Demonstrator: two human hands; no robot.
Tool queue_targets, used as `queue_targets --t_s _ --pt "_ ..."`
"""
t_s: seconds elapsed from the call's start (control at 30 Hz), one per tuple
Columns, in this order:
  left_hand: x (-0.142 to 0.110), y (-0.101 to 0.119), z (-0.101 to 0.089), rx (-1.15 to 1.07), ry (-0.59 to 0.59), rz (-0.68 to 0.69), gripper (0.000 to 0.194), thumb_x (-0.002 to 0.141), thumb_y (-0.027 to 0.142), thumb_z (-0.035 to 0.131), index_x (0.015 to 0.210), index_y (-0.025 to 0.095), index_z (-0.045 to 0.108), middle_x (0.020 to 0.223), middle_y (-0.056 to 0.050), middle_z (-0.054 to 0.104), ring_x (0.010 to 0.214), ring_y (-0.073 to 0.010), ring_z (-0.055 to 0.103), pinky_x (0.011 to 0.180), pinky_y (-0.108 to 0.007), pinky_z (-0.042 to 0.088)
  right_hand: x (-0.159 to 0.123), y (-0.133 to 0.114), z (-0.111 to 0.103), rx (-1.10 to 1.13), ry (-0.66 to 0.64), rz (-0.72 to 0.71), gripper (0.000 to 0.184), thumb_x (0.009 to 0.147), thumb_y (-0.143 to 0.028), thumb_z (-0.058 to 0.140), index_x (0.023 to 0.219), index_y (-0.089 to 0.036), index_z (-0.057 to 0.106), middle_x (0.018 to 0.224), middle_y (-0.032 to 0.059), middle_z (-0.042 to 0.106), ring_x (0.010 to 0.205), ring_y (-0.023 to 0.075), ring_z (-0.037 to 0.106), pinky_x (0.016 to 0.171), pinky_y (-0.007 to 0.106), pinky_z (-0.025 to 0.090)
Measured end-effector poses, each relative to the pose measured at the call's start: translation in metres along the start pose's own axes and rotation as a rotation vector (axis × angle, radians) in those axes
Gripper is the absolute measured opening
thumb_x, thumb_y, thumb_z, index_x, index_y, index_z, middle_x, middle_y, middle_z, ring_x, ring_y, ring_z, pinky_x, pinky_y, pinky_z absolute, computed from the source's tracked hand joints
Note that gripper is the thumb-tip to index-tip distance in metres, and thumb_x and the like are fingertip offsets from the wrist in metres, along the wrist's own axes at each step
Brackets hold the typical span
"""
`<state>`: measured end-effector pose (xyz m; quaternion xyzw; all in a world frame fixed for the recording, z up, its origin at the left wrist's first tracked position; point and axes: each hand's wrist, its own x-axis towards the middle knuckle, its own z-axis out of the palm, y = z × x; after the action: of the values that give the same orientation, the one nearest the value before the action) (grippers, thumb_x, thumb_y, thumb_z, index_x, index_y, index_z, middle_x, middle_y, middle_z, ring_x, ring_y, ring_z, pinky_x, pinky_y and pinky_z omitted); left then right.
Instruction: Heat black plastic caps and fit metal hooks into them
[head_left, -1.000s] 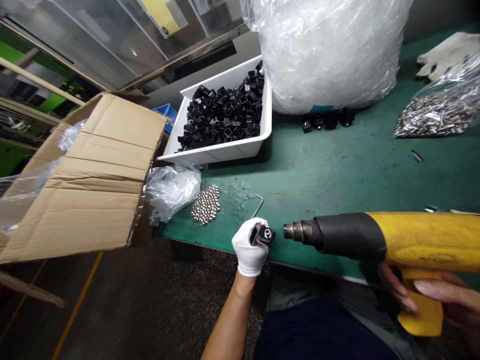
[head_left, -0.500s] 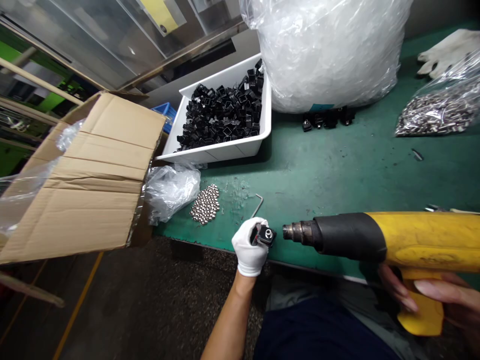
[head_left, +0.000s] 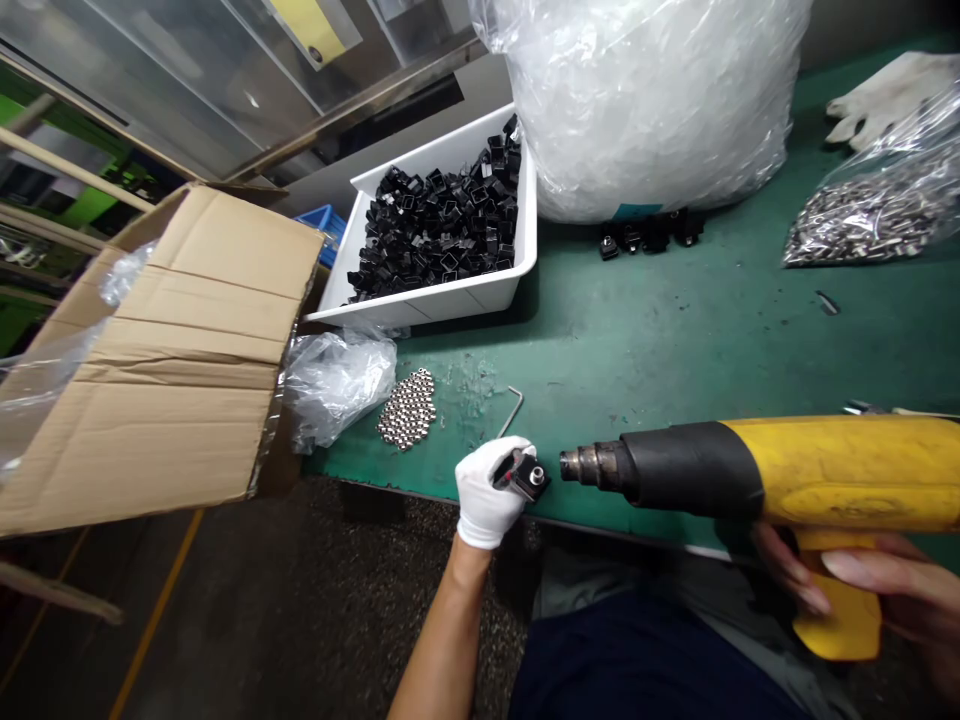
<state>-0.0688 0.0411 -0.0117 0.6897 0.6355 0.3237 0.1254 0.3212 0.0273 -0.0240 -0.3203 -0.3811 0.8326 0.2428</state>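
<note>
Two full grips: the left grip [head_left: 487, 493] pinched a black block [head_left: 530, 487], and just right of it a yellow heat gun [head_left: 817, 468] pointed lengthwise at it, not touching; right grip [head_left: 904, 588] held the gun, trigger finger kinda hard to make out.

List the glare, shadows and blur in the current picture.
In the head view, glare streaks the large plastic bag; a dark shadow lies on the green bench beside the white bin; the floor is dim; the gloved left hand stands out bright; the right hand looks slightly soft against the yellow heat gun.
</note>
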Motion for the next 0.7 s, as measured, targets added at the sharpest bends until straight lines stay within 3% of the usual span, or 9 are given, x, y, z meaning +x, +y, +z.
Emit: queue_targets --t_s 0.17,0.33,0.47,0.7 --pt "0.008 0.006 -0.012 -0.064 -0.185 0.041 0.016 0.09 0.026 0.061 0.087 0.021 0.076 0.08 -0.003 0.077 0.07 -0.0169 0.072 0.069 -0.025 0.056 0.001 -0.001 -0.003 -0.009 -0.046 0.01 0.041 0.083 -0.058 0.059 0.088 -0.019 0.069 0.069 0.0086 0.061 0.061 0.0226 0.057 0.058 0.033 0.044" --pt "0.01 0.021 -0.01 -0.082 -0.327 0.098 0.023 0.09 0.033 0.06 0.077 0.021 0.075 0.067 -0.002 0.072 0.059 -0.0159 0.067 0.059 -0.025 0.052 -0.002 0.005 -0.008 0.029 -0.034 0.003 0.038 0.082 -0.055 0.058 0.082 -0.019 0.069 0.064 0.0095 0.059 0.058 0.0234 0.055 0.054 0.034 0.041" --pt "0.01 0.025 -0.009 -0.073 -0.353 0.096 0.026 0.089 0.033 0.059 0.073 0.02 0.074 0.06 -0.001 0.068 0.052 -0.014 0.062 0.055 -0.024 0.05 -0.003 0.008 -0.008 0.053 -0.011 -0.017 0.037 0.084 -0.053 0.057 0.084 -0.018 0.069 0.064 0.0099 0.059 0.057 0.0236 0.056 0.053 0.034 0.041" --pt "0.008 0.02 -0.007 -0.039 -0.318 0.068 0.021 0.083 0.032 0.063 0.066 0.021 0.07 0.058 -0.002 0.066 0.055 -0.0161 0.062 0.056 -0.026 0.052 0.003 -0.011 0.002 -0.009 -0.079 -0.016 0.038 0.081 -0.058 0.06 0.076 -0.021 0.068 0.063 0.0073 0.059 0.057 0.0213 0.054 0.055 0.033 0.039"
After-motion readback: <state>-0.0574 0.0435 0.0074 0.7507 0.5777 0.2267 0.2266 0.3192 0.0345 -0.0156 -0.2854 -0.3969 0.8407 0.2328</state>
